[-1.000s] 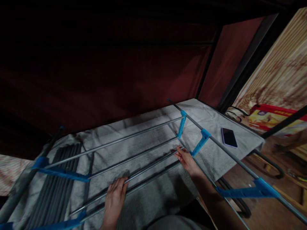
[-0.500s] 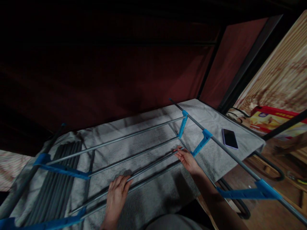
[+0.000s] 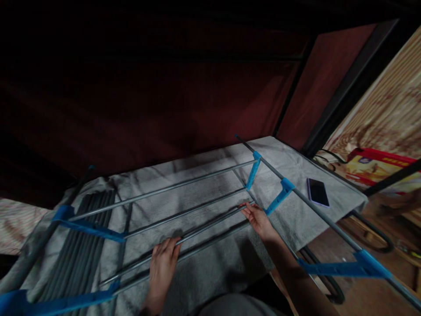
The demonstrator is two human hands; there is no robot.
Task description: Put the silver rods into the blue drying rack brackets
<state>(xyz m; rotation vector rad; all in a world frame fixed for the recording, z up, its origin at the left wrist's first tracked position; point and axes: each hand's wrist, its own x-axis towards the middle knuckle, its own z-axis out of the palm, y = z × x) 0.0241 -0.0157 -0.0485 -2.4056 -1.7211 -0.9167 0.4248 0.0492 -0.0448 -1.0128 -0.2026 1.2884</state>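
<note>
A rack frame of grey metal rods [image 3: 184, 186] and blue plastic brackets [image 3: 279, 195] stands over a table covered with grey cloth [image 3: 210, 267]. My left hand [image 3: 162, 267] lies over one of the near rods, fingers curled round it. My right hand [image 3: 259, 219] grips the right end of the same rod beside a blue bracket. A bundle of loose dark grey rods [image 3: 77, 259] lies on the cloth at the left.
A dark phone [image 3: 318, 192] lies on the cloth at the right. Beyond the table's right edge are a red and yellow box [image 3: 378, 169] and a wood-patterned panel [image 3: 388, 118]. A dark red curtain [image 3: 164, 101] hangs behind.
Both hands keep their hold on the rod. The view has shifted slightly, so the frame and hands sit a little further right.
</note>
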